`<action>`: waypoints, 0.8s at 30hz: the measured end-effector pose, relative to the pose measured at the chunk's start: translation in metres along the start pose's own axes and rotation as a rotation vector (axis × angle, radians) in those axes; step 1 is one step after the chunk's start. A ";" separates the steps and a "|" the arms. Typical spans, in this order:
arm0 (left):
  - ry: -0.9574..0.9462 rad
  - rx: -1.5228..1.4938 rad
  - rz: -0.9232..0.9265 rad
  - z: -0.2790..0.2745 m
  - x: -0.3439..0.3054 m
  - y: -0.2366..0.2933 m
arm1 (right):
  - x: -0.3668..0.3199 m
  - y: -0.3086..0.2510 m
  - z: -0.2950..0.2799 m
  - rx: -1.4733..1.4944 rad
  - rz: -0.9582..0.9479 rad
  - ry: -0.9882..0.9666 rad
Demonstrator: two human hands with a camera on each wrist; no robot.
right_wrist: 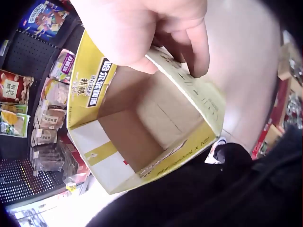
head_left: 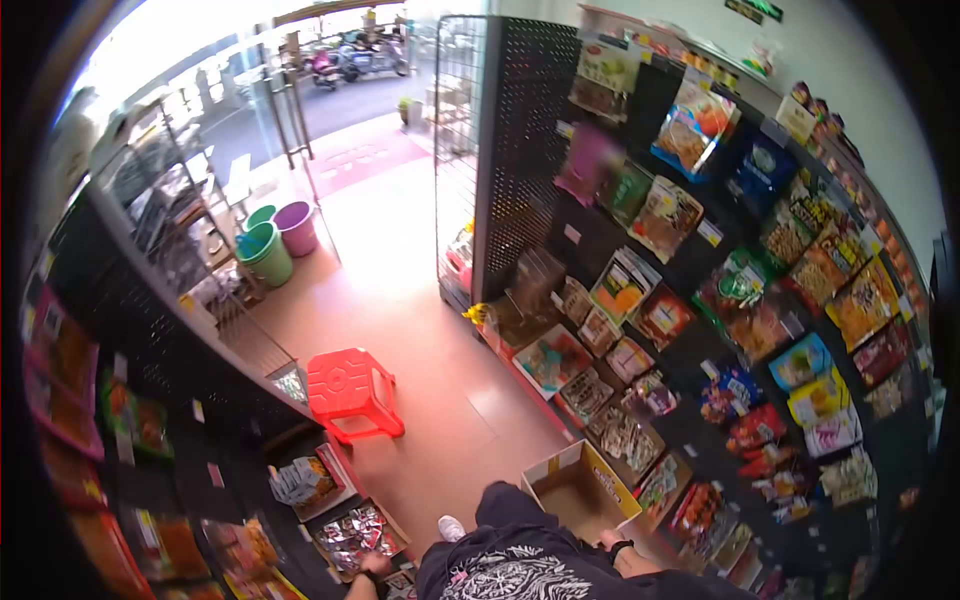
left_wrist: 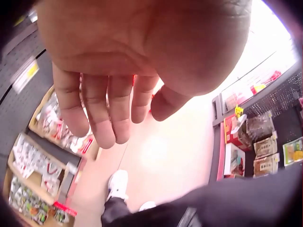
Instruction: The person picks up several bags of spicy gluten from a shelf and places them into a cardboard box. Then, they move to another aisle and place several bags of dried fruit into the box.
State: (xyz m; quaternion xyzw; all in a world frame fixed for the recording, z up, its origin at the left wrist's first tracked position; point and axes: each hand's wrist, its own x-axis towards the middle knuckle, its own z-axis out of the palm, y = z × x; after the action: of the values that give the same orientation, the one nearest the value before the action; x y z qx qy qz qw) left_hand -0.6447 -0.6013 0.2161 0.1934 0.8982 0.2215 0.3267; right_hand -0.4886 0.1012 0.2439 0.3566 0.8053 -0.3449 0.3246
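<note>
My right hand (right_wrist: 147, 30) grips the rim of an open cardboard box (right_wrist: 92, 90), thumb inside and fingers over the outer wall. Yellow and white printed panels cover the box's outside; its brown inside holds nothing. In the head view the box (head_left: 612, 485) hangs at my right side, by the right hand (head_left: 622, 555). Hanging free with fingers loosely extended, my left hand (left_wrist: 128, 61) holds nothing. From above, the left hand (head_left: 377, 564) appears at the near edge of a carton of small wrapped packets (head_left: 355, 535) on the low left shelf.
A red plastic stool (head_left: 350, 385) stands ahead in the aisle beside the left shelf end. Racks of bagged snacks (head_left: 670, 220) line the right side, and a dark shelf (head_left: 190, 310) the left. Green and purple buckets (head_left: 297, 228) stand near the bright doorway.
</note>
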 end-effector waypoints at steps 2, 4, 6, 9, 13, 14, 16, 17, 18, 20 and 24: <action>-0.099 0.573 0.310 -0.095 0.055 -0.022 | -0.019 -0.042 0.017 -0.537 -0.172 -0.024; 0.272 -0.719 -0.427 -0.148 0.115 -0.029 | -0.013 -0.062 0.026 -0.491 -0.255 -0.046; 0.360 -0.352 -0.264 -0.201 0.166 -0.055 | -0.020 -0.118 0.013 -0.661 -0.269 -0.111; 0.408 -0.766 -0.328 -0.285 0.204 0.011 | 0.016 -0.174 -0.007 -0.545 -0.342 -0.186; 0.428 -0.829 -0.364 -0.303 0.233 0.033 | 0.084 -0.229 -0.063 -0.347 -0.391 -0.200; 0.409 -0.876 -0.381 -0.292 0.233 0.027 | 0.099 -0.246 -0.082 -0.296 -0.399 -0.192; 0.352 -1.104 -0.576 -0.266 0.227 0.024 | 0.141 -0.292 -0.126 -0.197 -0.421 -0.185; 0.291 -1.151 -0.709 -0.257 0.224 0.024 | 0.165 -0.333 -0.138 -0.156 -0.434 -0.187; 0.266 -1.183 -0.736 -0.232 0.224 0.011 | 0.186 -0.372 -0.145 -0.113 -0.444 -0.194; 0.295 -1.247 -1.012 -0.241 0.216 0.038 | 0.213 -0.369 -0.197 -0.022 -0.427 -0.224; 0.143 -1.130 -1.106 -0.270 0.238 0.075 | 0.268 -0.641 -0.204 0.173 -0.407 -0.243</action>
State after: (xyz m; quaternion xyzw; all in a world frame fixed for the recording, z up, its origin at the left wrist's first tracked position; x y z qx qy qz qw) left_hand -0.9804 -0.4953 0.3217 -0.4907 0.6342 0.4612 0.3797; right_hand -1.2002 0.0305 0.3580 0.1694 0.7832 -0.5110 0.3111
